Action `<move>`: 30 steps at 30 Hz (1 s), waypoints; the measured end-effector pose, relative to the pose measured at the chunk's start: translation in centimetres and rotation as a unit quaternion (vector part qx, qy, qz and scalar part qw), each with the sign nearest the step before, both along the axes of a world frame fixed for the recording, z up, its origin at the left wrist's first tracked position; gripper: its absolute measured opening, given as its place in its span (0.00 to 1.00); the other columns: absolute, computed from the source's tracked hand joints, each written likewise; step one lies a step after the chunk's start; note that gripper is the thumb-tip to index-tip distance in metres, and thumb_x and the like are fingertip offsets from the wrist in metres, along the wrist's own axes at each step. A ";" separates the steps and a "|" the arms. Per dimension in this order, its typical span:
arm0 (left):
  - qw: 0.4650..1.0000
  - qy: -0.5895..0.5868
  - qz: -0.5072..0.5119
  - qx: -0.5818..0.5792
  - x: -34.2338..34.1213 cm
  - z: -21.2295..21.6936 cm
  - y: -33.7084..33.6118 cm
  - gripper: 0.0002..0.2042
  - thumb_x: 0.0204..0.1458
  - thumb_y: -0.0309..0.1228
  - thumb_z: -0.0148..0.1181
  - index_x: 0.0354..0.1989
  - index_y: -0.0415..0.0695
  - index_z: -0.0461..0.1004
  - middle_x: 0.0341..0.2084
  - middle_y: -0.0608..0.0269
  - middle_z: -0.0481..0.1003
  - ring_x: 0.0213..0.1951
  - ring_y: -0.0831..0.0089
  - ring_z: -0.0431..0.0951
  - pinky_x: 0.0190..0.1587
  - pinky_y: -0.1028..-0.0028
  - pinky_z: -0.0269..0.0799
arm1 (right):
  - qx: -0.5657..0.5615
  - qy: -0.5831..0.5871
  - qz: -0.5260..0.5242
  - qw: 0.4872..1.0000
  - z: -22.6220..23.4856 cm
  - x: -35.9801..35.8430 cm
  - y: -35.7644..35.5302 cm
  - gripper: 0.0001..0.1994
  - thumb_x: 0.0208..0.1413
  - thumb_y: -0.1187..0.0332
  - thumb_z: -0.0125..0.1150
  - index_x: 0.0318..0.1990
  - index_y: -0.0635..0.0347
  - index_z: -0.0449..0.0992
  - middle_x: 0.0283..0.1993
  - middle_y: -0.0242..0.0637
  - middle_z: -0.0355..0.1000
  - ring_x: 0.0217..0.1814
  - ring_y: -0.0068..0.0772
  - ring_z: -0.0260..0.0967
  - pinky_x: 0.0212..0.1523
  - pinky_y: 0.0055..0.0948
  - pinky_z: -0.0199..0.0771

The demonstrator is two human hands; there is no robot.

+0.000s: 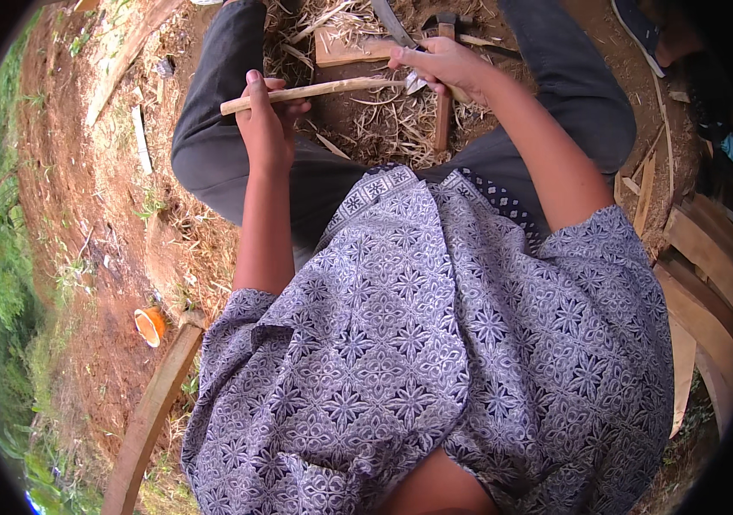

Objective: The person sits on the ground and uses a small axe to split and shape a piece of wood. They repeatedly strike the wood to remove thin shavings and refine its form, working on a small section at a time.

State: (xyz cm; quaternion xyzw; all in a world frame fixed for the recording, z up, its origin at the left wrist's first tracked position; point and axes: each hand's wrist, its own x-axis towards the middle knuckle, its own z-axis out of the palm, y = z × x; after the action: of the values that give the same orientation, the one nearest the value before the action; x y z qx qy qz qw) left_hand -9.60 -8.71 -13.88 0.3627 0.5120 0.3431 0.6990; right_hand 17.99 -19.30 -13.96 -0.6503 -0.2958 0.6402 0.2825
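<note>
A pale tan stick (315, 89) is seen against dark grey trousers (212, 137); the shirt (435, 343) is patterned navy-and-white, the cup (149, 326) orange.

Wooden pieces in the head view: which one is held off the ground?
The thin pale stick, gripped by the left hand and met at its far end by the right hand; the other pieces lie on the ground.
</note>
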 end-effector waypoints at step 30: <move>0.847 0.275 -0.129 0.437 2.5 -1.5 2.0 0.07 0.60 0.25 0.64 0.45 0.39 0.80 0.35 0.59 0.83 0.38 0.76 0.84 0.40 0.76 0.78 | 0.040 0.013 -0.158 0.987 1.9 -4.4 -1.8 0.22 0.74 0.51 0.47 0.63 0.58 0.68 0.32 0.27 0.68 0.25 0.14 0.63 0.26 0.20 0.66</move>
State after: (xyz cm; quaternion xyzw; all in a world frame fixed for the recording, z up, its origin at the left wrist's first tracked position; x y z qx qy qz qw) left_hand -7.11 -6.69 -15.40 0.7730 0.4286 0.3245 0.3369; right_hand 13.61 -21.06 -12.02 -0.6685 -0.2110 0.5835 0.4100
